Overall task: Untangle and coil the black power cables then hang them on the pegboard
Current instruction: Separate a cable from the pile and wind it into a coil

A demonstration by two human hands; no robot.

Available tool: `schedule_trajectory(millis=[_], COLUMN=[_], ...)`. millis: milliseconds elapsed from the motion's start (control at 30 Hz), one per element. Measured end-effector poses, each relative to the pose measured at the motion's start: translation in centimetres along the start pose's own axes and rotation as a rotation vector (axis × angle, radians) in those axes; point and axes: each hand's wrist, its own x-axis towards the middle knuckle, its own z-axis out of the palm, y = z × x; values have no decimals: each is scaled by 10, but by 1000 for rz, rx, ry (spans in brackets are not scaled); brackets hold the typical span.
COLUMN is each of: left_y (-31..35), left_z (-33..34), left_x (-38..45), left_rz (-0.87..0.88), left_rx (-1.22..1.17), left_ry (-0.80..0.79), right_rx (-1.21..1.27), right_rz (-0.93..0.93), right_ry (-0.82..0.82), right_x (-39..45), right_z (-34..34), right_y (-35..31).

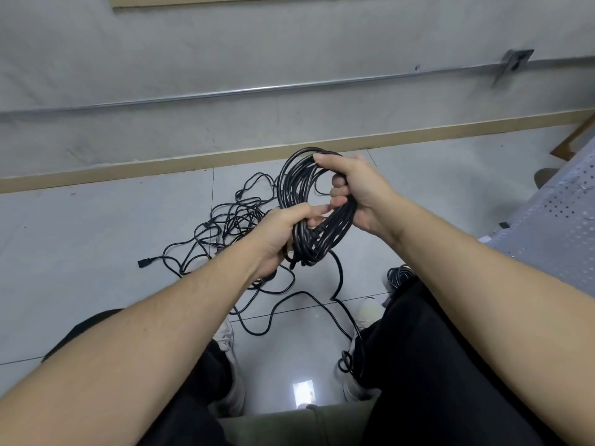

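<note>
Both hands, left hand [279, 236] and right hand [357, 191], grip one coil [306, 188], so coiling looks underway; next, gather the loose cable [338, 278] trailing to the floor tangle [231, 220].

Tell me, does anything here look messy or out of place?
Yes. A tangle of black cable sprawls over the floor tiles by the wall, knotted loops crossing each other, with loose strands trailing back between the shoes. Only the coil gripped by the left hand and right hand looks tidy.
</note>
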Motion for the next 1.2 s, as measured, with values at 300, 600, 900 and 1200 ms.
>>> schedule_trajectory(millis=[300,600,900,1200], left_y=[-1,-2,30,28], left_z=[-3,-1,-29,-48], left_x=[-4,0,6,12], left_rz=[-32,3,231,209], left_rx=[-190,-168,-399,-110], left_ry=[-294,-337,114,720], right_rx=[-33,-136,-912,-1106], right_rz=[-73,-101,291,58], right_ry=[-100,-112,-474,-383], right_x=[-4,-4,-5,-7], right_z=[-1,0,-20,-26], right_y=[0,7,36,15])
